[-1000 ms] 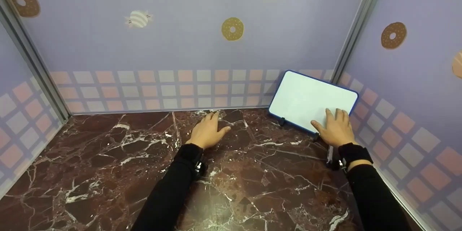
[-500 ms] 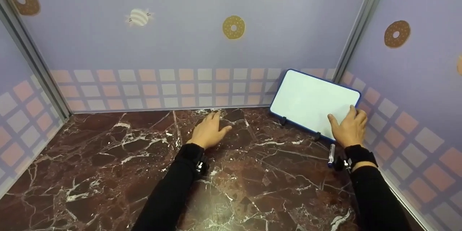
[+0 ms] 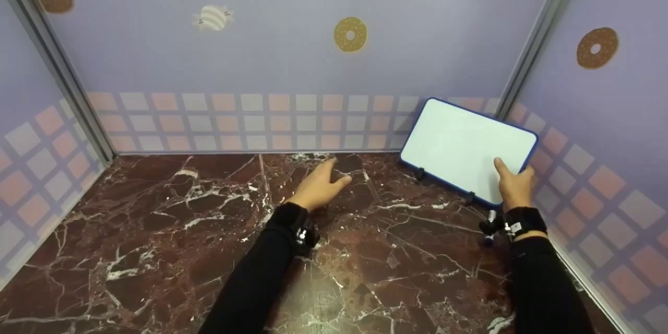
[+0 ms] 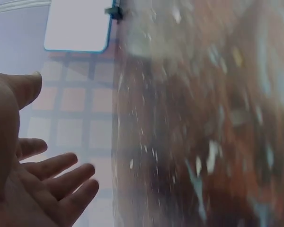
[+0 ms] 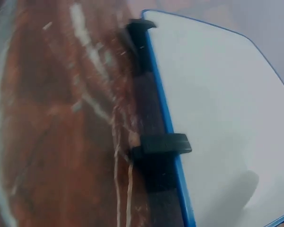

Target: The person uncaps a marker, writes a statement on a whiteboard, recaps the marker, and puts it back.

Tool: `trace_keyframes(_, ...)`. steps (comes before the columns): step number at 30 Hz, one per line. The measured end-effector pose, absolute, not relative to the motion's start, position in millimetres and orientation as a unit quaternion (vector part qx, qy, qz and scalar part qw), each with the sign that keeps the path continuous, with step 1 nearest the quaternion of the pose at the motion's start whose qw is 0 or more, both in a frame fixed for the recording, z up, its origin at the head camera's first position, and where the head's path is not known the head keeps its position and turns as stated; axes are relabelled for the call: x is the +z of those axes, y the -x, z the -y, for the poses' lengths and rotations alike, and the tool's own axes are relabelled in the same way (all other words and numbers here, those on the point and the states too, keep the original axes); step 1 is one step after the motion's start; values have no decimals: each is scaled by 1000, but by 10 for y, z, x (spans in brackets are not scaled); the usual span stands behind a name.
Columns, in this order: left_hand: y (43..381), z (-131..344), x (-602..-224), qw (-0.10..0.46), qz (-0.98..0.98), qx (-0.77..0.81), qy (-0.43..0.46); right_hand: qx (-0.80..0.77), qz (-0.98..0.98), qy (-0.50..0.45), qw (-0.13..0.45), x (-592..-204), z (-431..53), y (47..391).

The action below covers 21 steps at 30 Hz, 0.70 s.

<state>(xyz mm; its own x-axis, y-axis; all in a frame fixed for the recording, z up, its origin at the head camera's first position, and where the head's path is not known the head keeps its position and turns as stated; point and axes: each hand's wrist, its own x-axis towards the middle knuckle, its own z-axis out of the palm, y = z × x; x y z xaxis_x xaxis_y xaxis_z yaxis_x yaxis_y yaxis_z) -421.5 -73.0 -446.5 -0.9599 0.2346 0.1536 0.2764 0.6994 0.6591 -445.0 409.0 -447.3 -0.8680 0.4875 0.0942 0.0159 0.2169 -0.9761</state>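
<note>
A whiteboard [image 3: 464, 146] with a blue frame leans upright in black clip feet [image 3: 470, 197] near the back right corner. At its right edge is my right hand [image 3: 515, 188], thumb in front of the white face and fingers going round behind the edge, mostly hidden. The right wrist view shows the board [image 5: 208, 94] tilted, with a dark thumb-shaped shadow on it. Over the back middle of the table, my left hand [image 3: 319, 186] is turned on its side, holding nothing. Its fingers [image 4: 68, 182] are loosely extended and its thumb stands apart in the left wrist view.
A marker [image 3: 492, 216] lies on the dark red marble-patterned table [image 3: 172, 250], partly covered by the right wrist camera. Lilac walls [image 3: 271, 57] with printed donuts and checks enclose the back and both sides.
My right hand has moved right from the board's face to its right edge, and its fingers have gone behind it. My left hand has turned more onto its side. The head view has shifted slightly.
</note>
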Motion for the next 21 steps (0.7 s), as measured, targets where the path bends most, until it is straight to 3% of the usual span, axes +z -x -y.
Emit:
trace_keyframes(11,4171,485,-4500,-33,763,-632,135,639,740,181,106,-4432,-4211,4532)
trace_keyframes(15,4130,464,-4527,-41,753,-645,126,631,753,170,71,-4436,-4242,4541)
trace_keyframes(21,4113,499,-4557,-47,754,-643,125,623,763,159,66,-4468,-4229,4550)
